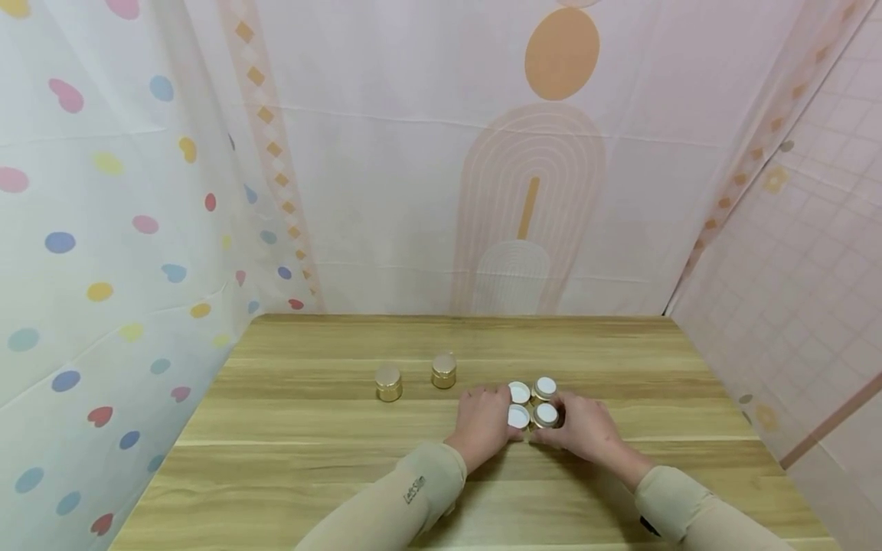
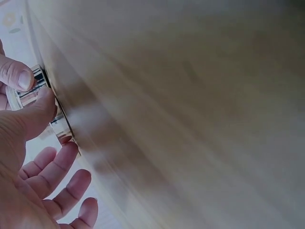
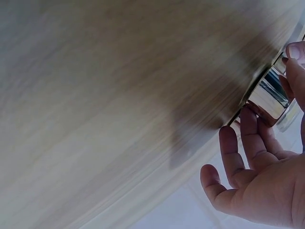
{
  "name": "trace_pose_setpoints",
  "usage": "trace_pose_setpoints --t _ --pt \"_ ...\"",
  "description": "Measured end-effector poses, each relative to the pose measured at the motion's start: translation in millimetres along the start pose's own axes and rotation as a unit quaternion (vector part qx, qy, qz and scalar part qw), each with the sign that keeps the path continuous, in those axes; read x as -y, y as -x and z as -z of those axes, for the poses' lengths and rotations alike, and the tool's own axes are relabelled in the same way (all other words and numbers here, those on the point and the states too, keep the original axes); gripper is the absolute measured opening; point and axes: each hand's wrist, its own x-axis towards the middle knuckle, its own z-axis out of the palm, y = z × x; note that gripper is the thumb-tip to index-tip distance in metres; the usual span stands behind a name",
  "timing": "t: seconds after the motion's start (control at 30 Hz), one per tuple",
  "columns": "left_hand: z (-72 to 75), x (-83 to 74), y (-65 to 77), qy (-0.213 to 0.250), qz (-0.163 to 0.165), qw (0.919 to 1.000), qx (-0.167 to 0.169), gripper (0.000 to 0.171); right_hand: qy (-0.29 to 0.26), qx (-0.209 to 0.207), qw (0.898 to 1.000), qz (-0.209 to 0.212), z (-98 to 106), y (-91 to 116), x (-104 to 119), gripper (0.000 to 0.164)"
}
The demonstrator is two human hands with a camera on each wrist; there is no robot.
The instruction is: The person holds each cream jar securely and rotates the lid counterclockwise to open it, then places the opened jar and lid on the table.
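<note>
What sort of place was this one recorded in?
Probably a small indoor corner set up for tabletop work: patterned curtains surround a wooden table, with small gold jars standing on it.

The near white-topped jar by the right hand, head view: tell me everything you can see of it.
The jar is short and round, with a flat white top and shiny gold, metallic-looking sides; no gold cap sits on it. It stands upright on the wood-grained table, with a similar jar behind it and a white-faced round piece to its left. The right hand curls around its right side, thumb in front, hiding part of it.
</note>
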Motion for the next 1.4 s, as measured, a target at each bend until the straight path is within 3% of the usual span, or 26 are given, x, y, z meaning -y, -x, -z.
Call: trace_pose_setpoints --t 0.23,0.4,0.57,0.73,0.9,1.07,1.23,1.4 --pt "3.0 2.3 3.6 0.0 -0.02 0.9998 -0.006 0.057 0.005 -0.004 1.0 0.0 1 1 -4 0.05" --pt "9.1 12.3 11.0 0.015 -0.027 0.9995 -0.006 0.05 -0.001 -0.001 1.0 0.005 2 2 -2 0.05" --pt "21.9 34.8 35.4 0.052 -0.028 0.9982 0.008 0.045 -0.021 0.015 1.0 0.002 3 4 2 0.053" --pt "38.5 70.2 67.6 0.079 -0.034 0.9962 -0.008 0.043 -0.03 0.021 0.999 -0.012 12 6 2 0.057" --pt "49.7 106.4 94.0 0.113 0.006 0.9931 -0.032 0.041 -0.03 -0.005 1.0 -0.003 27 7 6 0.058" --pt "55.3 130.8 108.1 0.142 0.062 0.9869 -0.046 0.041 -0.038 -0.046 0.998 0.035 36 0 22 0.055" --pt "54.2 142.3 111.6 0.182 0.101 0.9775 -0.033 0.048 -0.113 -0.01 0.992 0.059 32 -12 54 0.059" --pt "53.0 145.2 110.7 0.2 0.1 0.9746 -0.017 0.053 -0.171 0.041 0.983 0.05 12 -30 88 0.072"
